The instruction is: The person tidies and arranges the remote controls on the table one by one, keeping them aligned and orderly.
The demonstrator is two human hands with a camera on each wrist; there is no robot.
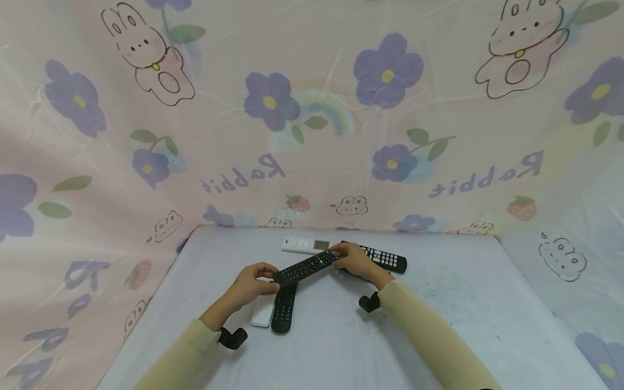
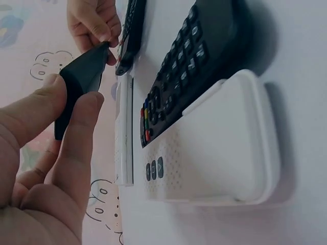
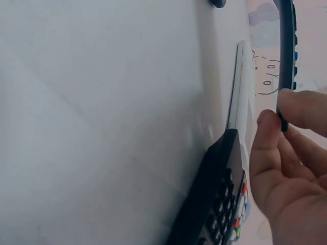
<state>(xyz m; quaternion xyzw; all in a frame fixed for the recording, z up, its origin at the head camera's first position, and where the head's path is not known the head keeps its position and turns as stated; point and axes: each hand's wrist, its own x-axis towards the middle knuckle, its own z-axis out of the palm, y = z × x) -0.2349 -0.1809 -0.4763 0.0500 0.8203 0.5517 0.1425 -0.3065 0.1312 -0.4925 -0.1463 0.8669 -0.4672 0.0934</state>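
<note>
A black remote control is held above the table between both hands, slanting up toward the right. My left hand pinches its lower left end between thumb and fingers. At the opposite end, my right hand grips the tip, as the right wrist view also shows with the remote seen edge-on. Below the left hand, a second black remote lies beside a white remote, its upper part hidden by the held one. In the left wrist view the white remote is close to the palm.
Farther back lies a white remote with a small display. Right of it, another black remote is partly covered by the right hand. The white-covered table ends at a printed cloth backdrop.
</note>
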